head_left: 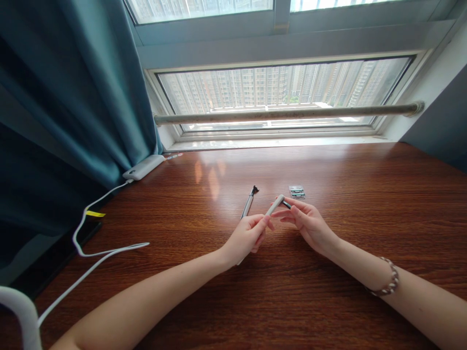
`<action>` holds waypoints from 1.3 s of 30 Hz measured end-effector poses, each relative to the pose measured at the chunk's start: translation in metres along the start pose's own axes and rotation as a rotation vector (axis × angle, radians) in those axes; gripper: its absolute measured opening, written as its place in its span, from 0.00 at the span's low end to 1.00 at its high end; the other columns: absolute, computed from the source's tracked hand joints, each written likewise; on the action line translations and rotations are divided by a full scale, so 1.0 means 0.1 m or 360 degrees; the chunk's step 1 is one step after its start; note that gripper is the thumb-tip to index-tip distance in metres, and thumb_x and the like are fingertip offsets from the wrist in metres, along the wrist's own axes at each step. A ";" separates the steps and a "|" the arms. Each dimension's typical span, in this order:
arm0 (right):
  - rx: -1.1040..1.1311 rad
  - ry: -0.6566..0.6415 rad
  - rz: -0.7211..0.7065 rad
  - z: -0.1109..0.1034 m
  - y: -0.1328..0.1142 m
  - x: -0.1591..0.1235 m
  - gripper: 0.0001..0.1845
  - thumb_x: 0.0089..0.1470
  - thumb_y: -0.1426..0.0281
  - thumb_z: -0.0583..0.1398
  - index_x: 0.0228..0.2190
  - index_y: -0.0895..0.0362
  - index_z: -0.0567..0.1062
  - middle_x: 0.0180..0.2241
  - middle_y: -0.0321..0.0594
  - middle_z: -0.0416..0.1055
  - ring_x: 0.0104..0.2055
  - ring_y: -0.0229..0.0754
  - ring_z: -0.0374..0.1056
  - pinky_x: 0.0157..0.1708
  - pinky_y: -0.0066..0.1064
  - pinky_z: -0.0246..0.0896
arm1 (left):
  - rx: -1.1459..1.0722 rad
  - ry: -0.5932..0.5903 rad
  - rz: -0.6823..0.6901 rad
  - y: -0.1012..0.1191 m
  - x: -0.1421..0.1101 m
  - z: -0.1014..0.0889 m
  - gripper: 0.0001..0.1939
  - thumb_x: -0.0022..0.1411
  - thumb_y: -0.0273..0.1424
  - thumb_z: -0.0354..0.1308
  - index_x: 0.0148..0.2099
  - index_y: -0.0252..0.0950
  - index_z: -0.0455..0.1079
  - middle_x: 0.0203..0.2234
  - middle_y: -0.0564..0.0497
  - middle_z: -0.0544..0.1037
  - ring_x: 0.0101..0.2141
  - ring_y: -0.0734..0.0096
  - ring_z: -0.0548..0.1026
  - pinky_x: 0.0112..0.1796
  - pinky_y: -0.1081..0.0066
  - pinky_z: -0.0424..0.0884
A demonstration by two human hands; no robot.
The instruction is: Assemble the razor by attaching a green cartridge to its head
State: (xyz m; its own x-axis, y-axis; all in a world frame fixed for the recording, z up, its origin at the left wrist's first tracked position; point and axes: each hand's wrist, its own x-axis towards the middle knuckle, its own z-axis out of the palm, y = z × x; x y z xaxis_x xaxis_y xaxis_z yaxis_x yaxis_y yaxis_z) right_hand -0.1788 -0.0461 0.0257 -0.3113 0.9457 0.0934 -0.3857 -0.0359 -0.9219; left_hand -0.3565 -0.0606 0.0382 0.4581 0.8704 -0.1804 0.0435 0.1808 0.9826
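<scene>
My left hand [250, 233] is closed round the pale grey handle of a razor [274, 205], which slants up and to the right. My right hand [310, 221] pinches a small dark piece [287, 204], which looks like a blade cartridge, at the razor's upper end. Whether that piece is joined to the handle I cannot tell. Just beyond my left hand lies a second razor [248, 203], silver and black, its dark head pointing away. A clear case of blade cartridges [296, 191] rests on the table past my right fingers.
The brown wooden table [357, 194] reaches to the window sill. A white power bank or adapter [144, 167] sits at the left by the blue curtain [83, 87], with a white cable [109, 253] trailing from it. A yellow strip [95, 214] lies nearby. A rail [292, 114] crosses the window.
</scene>
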 end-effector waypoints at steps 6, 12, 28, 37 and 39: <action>-0.0079 -0.0032 0.0028 0.03 -0.03 0.00 0.16 0.49 0.64 0.59 0.42 0.53 0.72 0.42 0.45 0.70 0.43 0.45 0.67 0.44 0.38 0.57 | -0.0011 -0.0052 0.0057 0.00 -0.06 0.03 0.17 0.59 0.42 0.45 0.33 0.34 0.64 0.11 0.60 0.54 0.12 0.83 0.51 0.13 0.80 0.50; -0.0104 0.0007 -0.0002 0.03 -0.03 0.00 0.17 0.48 0.63 0.60 0.40 0.56 0.73 0.41 0.46 0.71 0.43 0.45 0.67 0.44 0.38 0.58 | 0.0034 -0.0060 0.0082 0.01 -0.08 0.03 0.17 0.59 0.42 0.45 0.33 0.34 0.64 0.11 0.60 0.55 0.12 0.83 0.51 0.13 0.80 0.50; 0.0099 0.0072 0.0037 0.01 0.00 0.02 0.16 0.49 0.60 0.59 0.38 0.55 0.74 0.40 0.44 0.72 0.42 0.44 0.68 0.42 0.35 0.59 | -0.0018 0.0010 0.0024 -0.02 -0.02 0.00 0.17 0.59 0.43 0.46 0.32 0.34 0.63 0.10 0.60 0.55 0.12 0.83 0.50 0.13 0.80 0.48; 0.0098 0.0274 0.0075 -0.08 0.00 0.06 0.16 0.47 0.61 0.60 0.38 0.56 0.73 0.36 0.41 0.71 0.32 0.36 0.67 0.33 0.28 0.60 | -0.0650 -0.0163 -0.0200 0.00 -0.02 0.02 0.21 0.58 0.47 0.44 0.33 0.32 0.63 0.12 0.60 0.55 0.11 0.86 0.45 0.14 0.79 0.41; 0.0031 0.0328 0.0060 -0.08 0.01 0.06 0.17 0.44 0.64 0.62 0.38 0.55 0.74 0.32 0.38 0.69 0.29 0.33 0.65 0.30 0.26 0.60 | -0.0710 -0.0165 -0.0247 -0.02 -0.02 0.02 0.22 0.58 0.48 0.44 0.34 0.32 0.63 0.12 0.60 0.55 0.11 0.86 0.46 0.14 0.79 0.41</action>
State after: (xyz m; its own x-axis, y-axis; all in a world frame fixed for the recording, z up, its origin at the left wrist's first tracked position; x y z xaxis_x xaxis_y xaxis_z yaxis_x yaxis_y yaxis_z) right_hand -0.1738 -0.0379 0.0228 -0.1420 0.9896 -0.0216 -0.3943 -0.0765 -0.9158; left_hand -0.3558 -0.0639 0.0366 0.5636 0.7714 -0.2953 -0.2566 0.5033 0.8251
